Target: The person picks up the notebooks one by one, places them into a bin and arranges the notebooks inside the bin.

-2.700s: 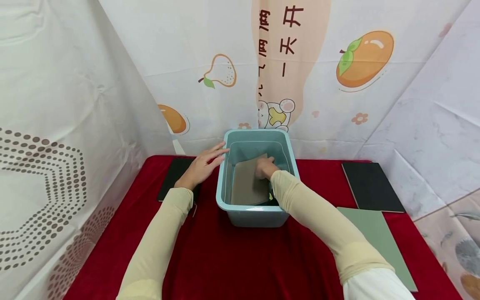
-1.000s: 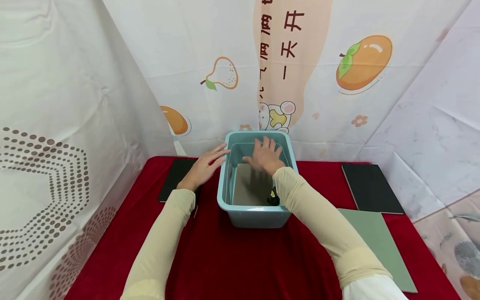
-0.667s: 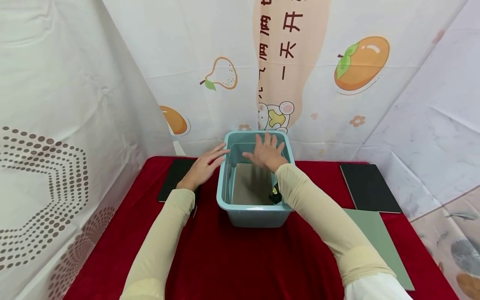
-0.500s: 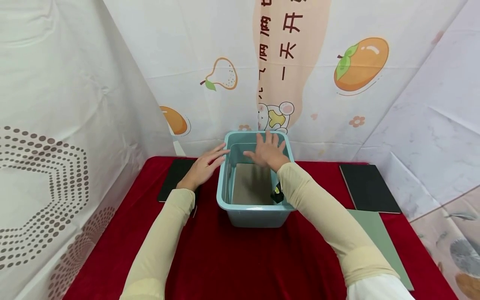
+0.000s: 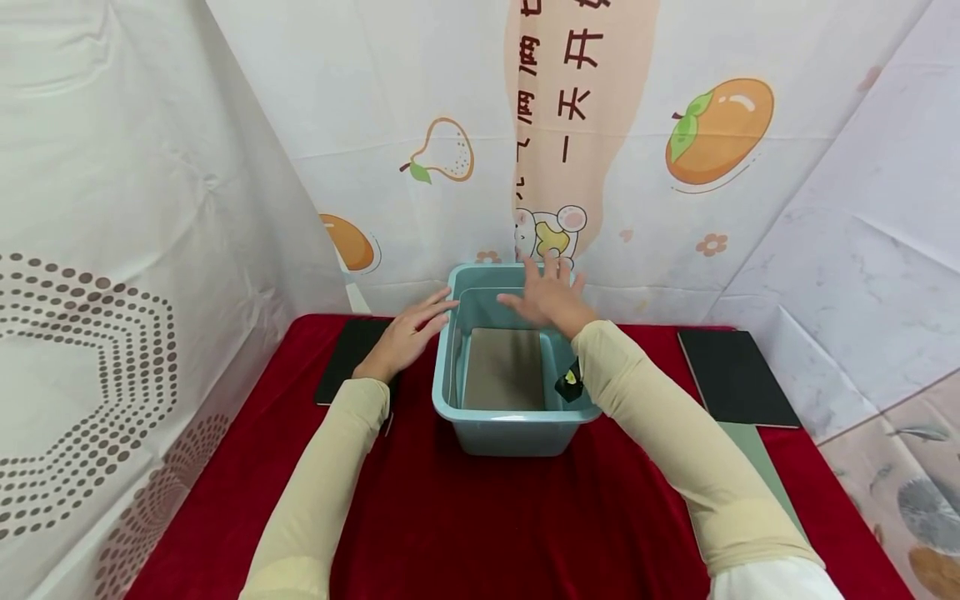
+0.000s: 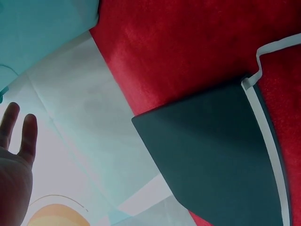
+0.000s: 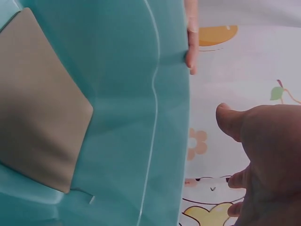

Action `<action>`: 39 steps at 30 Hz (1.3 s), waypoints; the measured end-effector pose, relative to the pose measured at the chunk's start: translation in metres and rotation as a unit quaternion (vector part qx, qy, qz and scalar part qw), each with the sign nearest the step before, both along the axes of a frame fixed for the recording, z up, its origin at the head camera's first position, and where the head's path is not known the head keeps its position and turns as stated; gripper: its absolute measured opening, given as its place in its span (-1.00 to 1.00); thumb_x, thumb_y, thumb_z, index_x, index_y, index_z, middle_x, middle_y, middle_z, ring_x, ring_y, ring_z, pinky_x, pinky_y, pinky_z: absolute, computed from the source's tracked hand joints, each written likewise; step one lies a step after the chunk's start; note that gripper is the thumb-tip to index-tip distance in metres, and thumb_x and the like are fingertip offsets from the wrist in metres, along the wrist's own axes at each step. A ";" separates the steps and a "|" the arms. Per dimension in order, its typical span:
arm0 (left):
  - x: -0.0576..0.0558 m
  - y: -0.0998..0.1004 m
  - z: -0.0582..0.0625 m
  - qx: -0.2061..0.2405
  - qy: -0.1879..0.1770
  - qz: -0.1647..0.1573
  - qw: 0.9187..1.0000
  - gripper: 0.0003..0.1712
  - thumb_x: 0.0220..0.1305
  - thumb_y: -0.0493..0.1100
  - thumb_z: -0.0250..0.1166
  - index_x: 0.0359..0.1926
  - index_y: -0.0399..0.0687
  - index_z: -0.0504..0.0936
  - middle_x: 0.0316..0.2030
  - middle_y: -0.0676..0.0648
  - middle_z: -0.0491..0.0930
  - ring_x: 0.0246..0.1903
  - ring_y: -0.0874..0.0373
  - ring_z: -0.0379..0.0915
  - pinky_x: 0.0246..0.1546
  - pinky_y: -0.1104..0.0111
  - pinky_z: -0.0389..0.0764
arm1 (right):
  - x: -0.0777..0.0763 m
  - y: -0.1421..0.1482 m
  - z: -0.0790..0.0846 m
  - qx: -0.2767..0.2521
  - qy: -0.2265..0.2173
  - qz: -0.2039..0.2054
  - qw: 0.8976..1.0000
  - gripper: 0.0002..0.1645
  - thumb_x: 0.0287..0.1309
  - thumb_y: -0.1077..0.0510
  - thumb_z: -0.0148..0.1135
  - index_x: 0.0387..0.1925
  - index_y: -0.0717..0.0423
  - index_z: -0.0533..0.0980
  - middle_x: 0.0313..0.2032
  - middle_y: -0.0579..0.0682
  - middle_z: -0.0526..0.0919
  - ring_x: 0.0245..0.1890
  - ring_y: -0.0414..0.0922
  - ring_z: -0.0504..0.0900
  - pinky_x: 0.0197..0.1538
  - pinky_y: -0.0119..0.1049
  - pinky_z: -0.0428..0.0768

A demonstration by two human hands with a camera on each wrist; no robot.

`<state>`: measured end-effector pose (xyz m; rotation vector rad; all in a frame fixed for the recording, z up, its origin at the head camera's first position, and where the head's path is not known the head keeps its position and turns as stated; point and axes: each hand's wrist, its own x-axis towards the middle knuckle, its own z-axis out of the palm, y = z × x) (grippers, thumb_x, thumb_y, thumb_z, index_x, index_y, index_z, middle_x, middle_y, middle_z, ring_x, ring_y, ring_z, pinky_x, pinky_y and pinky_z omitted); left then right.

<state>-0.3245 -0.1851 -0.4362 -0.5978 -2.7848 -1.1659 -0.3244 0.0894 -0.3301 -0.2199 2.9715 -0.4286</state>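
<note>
A grey-brown notebook lies flat inside the light blue plastic bin; in the right wrist view a short ribbon sticks out from beneath its corner. My right hand hovers over the bin's back right part, fingers spread, holding nothing. With fingers extended, my left hand is at the bin's left rim, and its fingertips touch it in the right wrist view. Below that hand lies a dark notebook with a pale ribbon, partly hidden by the hand in the head view.
A black notebook lies at the right on the red cloth. It overlaps a sage green notebook, partly covered by my right sleeve. Printed white curtains stand close behind the bin and along both sides.
My right hand has let go of the grey-brown notebook, which now lies flat in the bin. The hand has risen with spread fingers and drifted back and right. The left hand has stayed put.
</note>
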 end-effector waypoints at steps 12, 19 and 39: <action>0.000 0.000 -0.001 0.005 0.006 -0.006 1.000 -0.47 0.49 0.42 -0.09 0.41 0.72 0.36 0.55 0.44 0.06 0.59 0.06 0.01 0.51 -0.28 0.08 | 0.005 0.023 0.009 -0.010 -0.006 -0.002 1.000 0.12 0.37 -0.45 -0.01 0.65 -0.03 -0.20 0.63 0.21 -0.31 0.62 0.27 -0.36 0.53 0.45 -0.29; -0.001 -0.002 0.000 0.002 0.008 -0.007 1.000 -0.42 0.49 0.42 -0.10 0.43 0.60 0.38 0.55 0.46 0.05 0.59 0.07 0.01 0.51 -0.28 0.08 | 0.006 0.038 0.013 -0.017 -0.012 -0.007 1.000 0.12 0.37 -0.44 0.00 0.64 0.02 -0.18 0.62 0.23 -0.33 0.60 0.28 -0.35 0.51 0.48 -0.29; -0.001 -0.001 -0.003 0.008 0.016 -0.016 1.000 -0.46 0.53 0.36 -0.09 0.44 0.57 0.38 0.59 0.31 0.08 0.59 0.00 0.02 0.50 -0.31 0.07 | 0.013 0.078 0.003 -0.015 0.000 -0.006 1.000 0.12 0.37 -0.44 -0.02 0.65 0.00 -0.20 0.61 0.30 -0.32 0.58 0.36 -0.33 0.46 0.54 -0.34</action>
